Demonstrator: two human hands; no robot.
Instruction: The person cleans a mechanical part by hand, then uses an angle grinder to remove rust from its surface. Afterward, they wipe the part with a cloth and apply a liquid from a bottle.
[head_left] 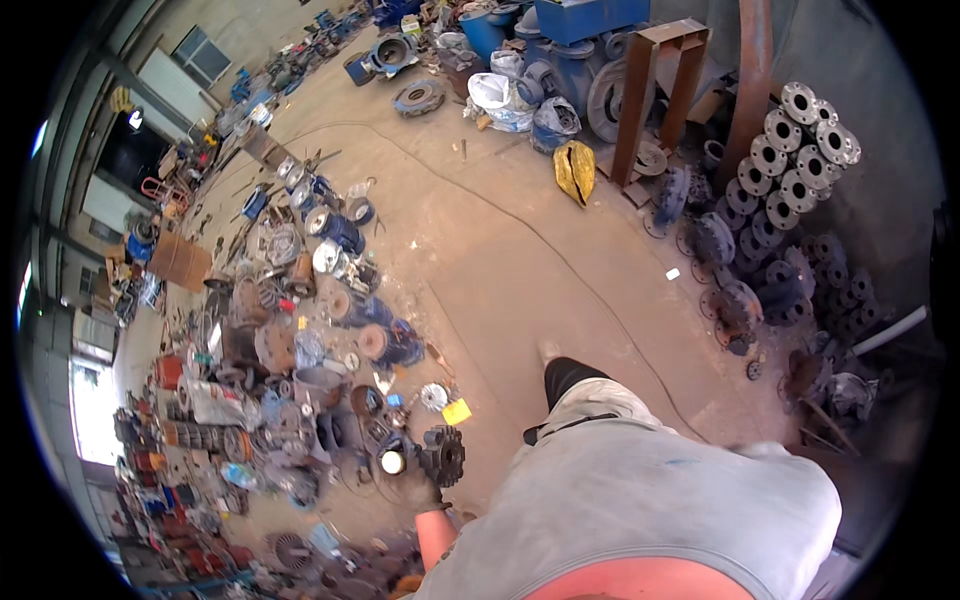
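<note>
Left hand [424, 493] seems closed on gear [443, 456], view poor. Right hand: can't tell, out of view. White sack [506, 118], blue bin [482, 38] well ahead of grip; contents unclear.

Left hand [424, 492] at dark toothed wheel [443, 456], grip unclear; yellow sheet [456, 412] near; pipe flanges [788, 178] stacked right; cable [555, 250] across floor [490, 300].

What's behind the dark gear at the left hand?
Around the dark gear, floor shows at right, a yellow sheet above, and a white-faced round part at left. Whatever sits directly behind it is covered.
</note>
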